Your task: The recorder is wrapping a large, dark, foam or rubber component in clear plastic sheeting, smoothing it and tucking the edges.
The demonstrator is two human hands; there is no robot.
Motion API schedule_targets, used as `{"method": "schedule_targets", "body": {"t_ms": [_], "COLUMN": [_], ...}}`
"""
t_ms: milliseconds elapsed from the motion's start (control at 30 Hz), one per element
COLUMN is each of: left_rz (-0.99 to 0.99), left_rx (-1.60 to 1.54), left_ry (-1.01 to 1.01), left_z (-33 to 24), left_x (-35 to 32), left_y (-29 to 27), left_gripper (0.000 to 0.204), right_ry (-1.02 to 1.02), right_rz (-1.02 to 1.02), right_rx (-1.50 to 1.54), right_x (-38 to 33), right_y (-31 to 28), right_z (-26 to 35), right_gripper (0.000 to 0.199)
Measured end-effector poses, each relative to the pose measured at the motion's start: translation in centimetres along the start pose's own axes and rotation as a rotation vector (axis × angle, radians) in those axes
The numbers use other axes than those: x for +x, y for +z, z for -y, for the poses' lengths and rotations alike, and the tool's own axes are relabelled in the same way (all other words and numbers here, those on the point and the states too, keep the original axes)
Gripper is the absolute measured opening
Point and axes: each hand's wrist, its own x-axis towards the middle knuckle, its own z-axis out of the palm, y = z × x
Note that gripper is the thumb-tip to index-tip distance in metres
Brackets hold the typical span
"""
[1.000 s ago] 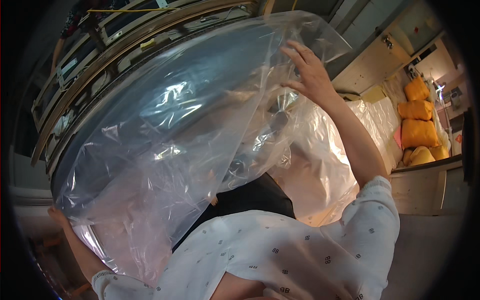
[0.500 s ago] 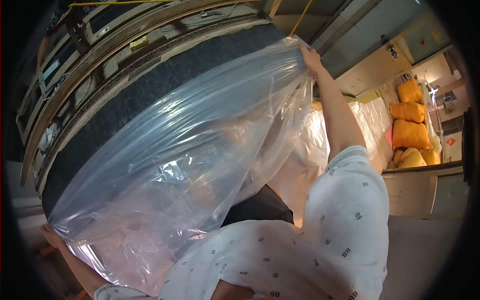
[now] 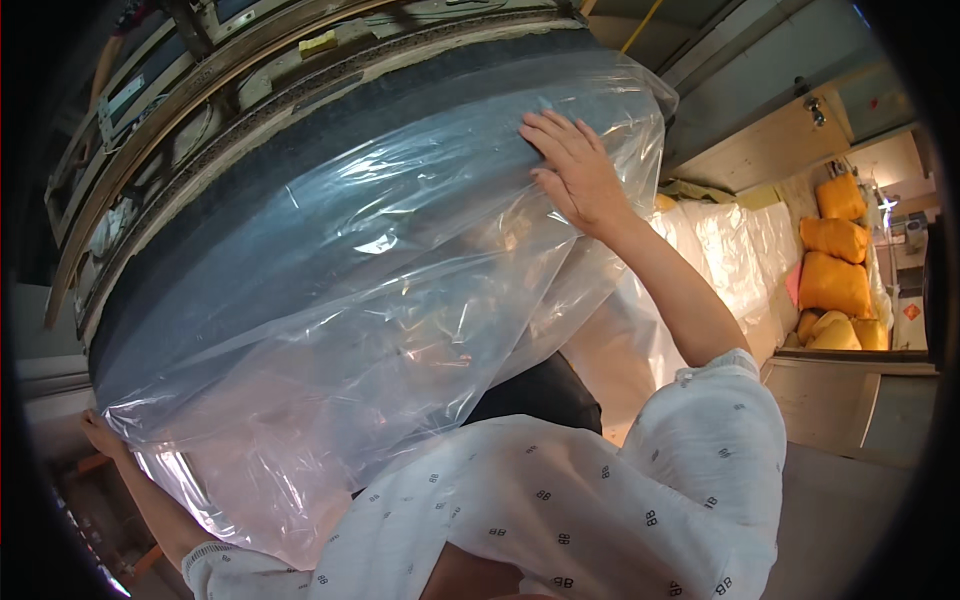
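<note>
A wide sheet of clear plastic film lies over the dark work surface and hangs down its near side toward my body. With fingers stretched out, my right hand rests on the film near the right end of the surface, holding nothing. At the far left, my left hand is closed at the corner of the film, where the sheet gathers into creases; its fingertips are small and partly hidden.
Behind the dark surface runs a machine frame with rails and a small yellow block. To the right are shiny wrapped sheets, several orange stuffed bags and a wooden panel. A yellow cord hangs at the top.
My right hand has let go of the film's far right corner and moved left and nearer, spreading flat on the sheet. The film now lies lower against the surface. My left hand stays at its corner.
</note>
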Motion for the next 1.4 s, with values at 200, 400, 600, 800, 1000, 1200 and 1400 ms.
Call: {"method": "schedule_targets", "body": {"t_ms": [200, 400, 600, 800, 1000, 1200, 1400], "left_rz": [-0.087, -0.024, 0.074, 0.197, 0.296, 0.180, -0.138], "left_rx": [-0.162, -0.852, -0.881, -0.946, -0.888, -1.038, -0.509], "left_ry": [-0.107, -0.477, -0.487, -0.542, -0.504, -0.588, -0.272], "left_z": [1.0, 2.1, 0.3, 2.0, 1.7, -1.9, -24.3], "left_x": [1.5, -0.2, -3.9, -8.6, -11.6, -1.7, -1.8], "left_y": [-3.0, -11.7, -16.6, -18.9, -15.9, -14.7, 1.5], "left_gripper": [0.041, 0.034, 0.036, 0.033, 0.036, 0.025, 0.032], "right_ry": [0.094, -0.035, 0.063, 0.359, 0.161, 0.300, 0.423], "right_rz": [-0.064, -0.139, -0.209, -0.127, 0.192, -0.424, -0.392], "right_rx": [0.266, 0.073, 0.177, 0.393, 0.476, 0.871, 0.221], "right_x": [0.5, -0.4, 0.0, 2.1, 5.7, 14.0, 8.6], "right_y": [-1.1, 1.2, 0.2, 1.4, 1.6, -4.3, 6.4], "right_z": [-1.3, 0.5, -0.6, -3.7, -8.0, -12.0, -24.7], "right_gripper": [0.037, 0.039, 0.022, 0.014, 0.020, 0.026, 0.029]}}
